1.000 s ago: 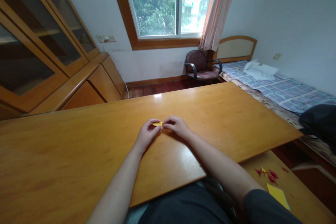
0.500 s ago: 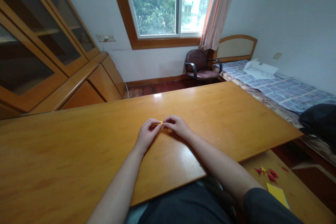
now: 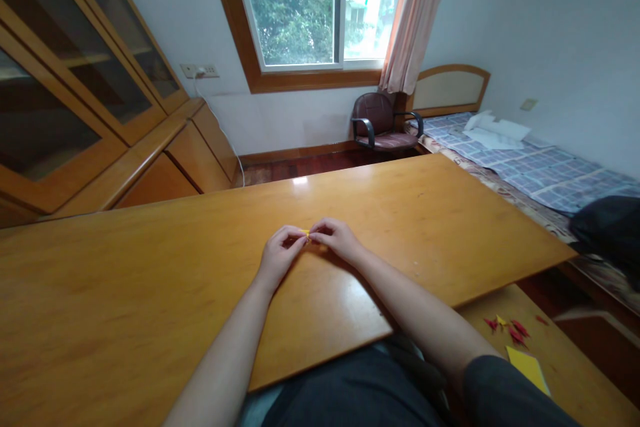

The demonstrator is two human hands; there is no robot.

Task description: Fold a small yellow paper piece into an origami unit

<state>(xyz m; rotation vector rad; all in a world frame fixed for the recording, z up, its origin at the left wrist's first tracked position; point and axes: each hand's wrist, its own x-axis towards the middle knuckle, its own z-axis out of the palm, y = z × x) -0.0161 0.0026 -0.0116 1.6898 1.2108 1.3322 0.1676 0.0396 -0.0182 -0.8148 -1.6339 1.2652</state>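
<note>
Head view: both hands (image 3: 279,256) pinch a yellow piece (image 3: 305,232) over the glossy wooden table (image 3: 150,280), window (image 3: 293,7) beyond.

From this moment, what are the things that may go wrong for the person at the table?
The small yellow piece is pinched between the fingertips of the left hand and right hand and mostly covered by them, so a slip or bend might go unnoticed.

The red pieces lie loose on the surface at right, so a bump might scatter them.

The dark right sleeve looks near the yellow sheet; it might brush it, though the gap is unclear.
</note>
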